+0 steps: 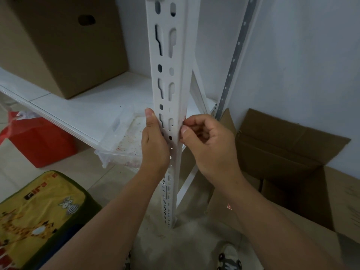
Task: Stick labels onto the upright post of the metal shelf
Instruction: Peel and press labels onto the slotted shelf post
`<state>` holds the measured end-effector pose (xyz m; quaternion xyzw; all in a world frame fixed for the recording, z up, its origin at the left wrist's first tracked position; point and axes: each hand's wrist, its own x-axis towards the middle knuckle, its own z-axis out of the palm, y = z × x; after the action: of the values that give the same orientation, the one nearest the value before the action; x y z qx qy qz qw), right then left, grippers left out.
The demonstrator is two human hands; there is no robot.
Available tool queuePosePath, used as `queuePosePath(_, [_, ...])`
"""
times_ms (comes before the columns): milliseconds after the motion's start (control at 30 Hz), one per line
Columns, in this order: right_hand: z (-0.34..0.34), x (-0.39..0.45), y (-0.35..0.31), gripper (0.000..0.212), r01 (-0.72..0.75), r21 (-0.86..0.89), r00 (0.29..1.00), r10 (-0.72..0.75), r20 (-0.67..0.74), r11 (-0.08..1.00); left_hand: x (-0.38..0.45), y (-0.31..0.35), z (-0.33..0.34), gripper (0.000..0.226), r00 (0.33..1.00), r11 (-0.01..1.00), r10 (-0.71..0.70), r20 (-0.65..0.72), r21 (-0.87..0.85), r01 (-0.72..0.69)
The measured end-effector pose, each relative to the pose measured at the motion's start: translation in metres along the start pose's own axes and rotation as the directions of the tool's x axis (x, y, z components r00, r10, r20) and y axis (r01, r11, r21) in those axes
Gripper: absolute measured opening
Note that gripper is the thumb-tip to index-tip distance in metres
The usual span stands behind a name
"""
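The white slotted upright post [167, 78] of the metal shelf runs down the middle of the view. My left hand [154, 141] grips the post's left edge, thumb pointing up along it. My right hand [206, 145] is curled against the post's right edge, thumb and fingertips pressed on a small label [183, 120] of which only a reddish sliver shows at the corner. Another small red-and-white label [229, 206] sits on my right forearm.
A white shelf board [81, 112] carries a cardboard box [64, 41] and a clear plastic tray [124, 137]. An open cardboard box [292, 172] stands at the right by the wall. A red bag [39, 141] and a yellow cushion [39, 215] lie at the left on the floor.
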<state>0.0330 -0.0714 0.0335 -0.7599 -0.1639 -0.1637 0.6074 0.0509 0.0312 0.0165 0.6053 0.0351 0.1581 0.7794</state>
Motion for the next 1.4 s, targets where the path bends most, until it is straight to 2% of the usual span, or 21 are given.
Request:
queuePosePath(133, [-0.001,0.002,-0.005,0.016,0.017,-0.065,1.000,-0.015,0.027,0.998,0.000,0.001,0.000,0.059,1.000,1.000,0.019,-0.003,-0.005,-0.019])
queuePosePath(233, [0.001,0.001,-0.006,0.017,-0.012,-0.040,1.000,0.011,-0.023,0.999,0.001,0.000,0.000,0.068,1.000,1.000,0.025,0.012,-0.005,-0.025])
queuePosePath(367, [0.007,-0.002,-0.005,0.012,-0.013,-0.035,0.997,0.010,-0.073,0.999,0.002,-0.001,0.001,0.065,1.000,1.000,0.015,-0.015,-0.010,-0.015])
queuePosePath(533, [0.011,-0.003,-0.003,0.007,-0.031,0.051,0.993,0.037,-0.114,0.998,0.001,-0.002,0.002,0.057,0.999,1.000,0.004,-0.049,0.000,-0.004])
queuePosePath(767, [0.014,-0.002,0.003,0.005,-0.034,-0.001,0.995,0.034,-0.091,0.999,0.002,-0.003,0.004,0.064,0.998,1.000,0.016,-0.053,-0.018,-0.017])
queuePosePath(1000, [0.015,-0.002,0.003,0.008,-0.001,-0.068,1.000,0.001,-0.002,0.998,0.001,0.001,0.006,0.067,0.998,1.000,0.005,-0.062,-0.030,-0.006])
queuePosePath(1200, [0.009,-0.009,-0.001,0.007,-0.121,0.181,0.993,0.121,0.014,0.976,0.001,-0.001,0.001,0.067,0.999,1.000,0.003,-0.044,0.000,-0.003])
queuePosePath(1300, [0.011,-0.007,-0.001,0.007,-0.131,0.179,0.991,0.134,-0.008,0.975,0.000,0.000,0.001,0.056,0.998,1.000,-0.003,-0.055,-0.008,0.002])
queuePosePath(1400, [0.012,-0.005,-0.003,0.005,-0.142,0.163,0.989,0.146,-0.009,0.976,-0.001,0.002,0.002,0.056,0.999,1.000,-0.001,-0.051,-0.017,0.000])
